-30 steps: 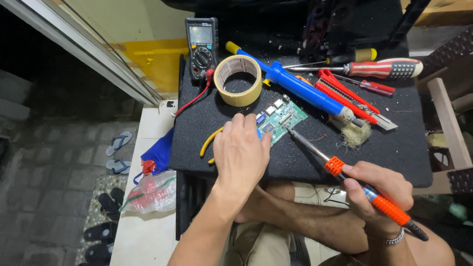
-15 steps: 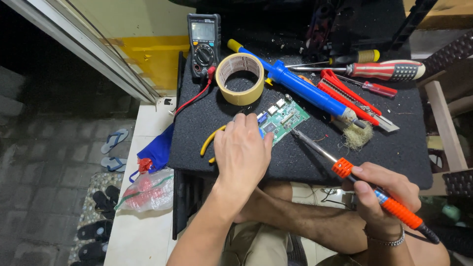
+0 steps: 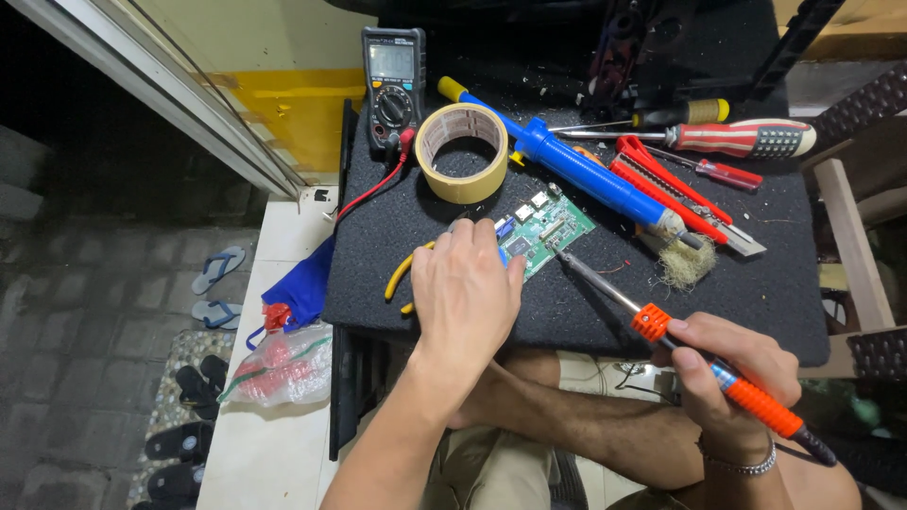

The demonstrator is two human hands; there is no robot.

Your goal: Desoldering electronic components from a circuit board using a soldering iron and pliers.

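Board (image 3: 540, 229), small and green, lies near the middle of the black mat (image 3: 586, 312), and the left hand (image 3: 465, 293) rests flat over its near corner, fingers loosely spread, pressing it down rather than gripping. The right hand (image 3: 732, 373) is closed around the orange handle of the soldering iron (image 3: 661, 326), and the metal tip touches the board's right part.

Behind the board lie a tape roll (image 3: 463, 151), a multimeter (image 3: 394, 80) with a red lead, a blue desoldering pump (image 3: 576, 175), red cutters (image 3: 680, 194), two screwdrivers (image 3: 746, 137) and a tuft of wire wool (image 3: 682, 264). Yellow pliers (image 3: 402, 279) lie just beside the left hand, partly under it. Left of the mat are a blue cloth (image 3: 302, 288) and a plastic bag (image 3: 279, 364).

Compared with half a second ago, the iron's tip has come a little closer onto the board; the left hand has stayed in place.

The left hand hides the board's near corner and most of the pliers. The end of the iron is cut off at the lower right. Whether solder is at the tip I cannot tell.
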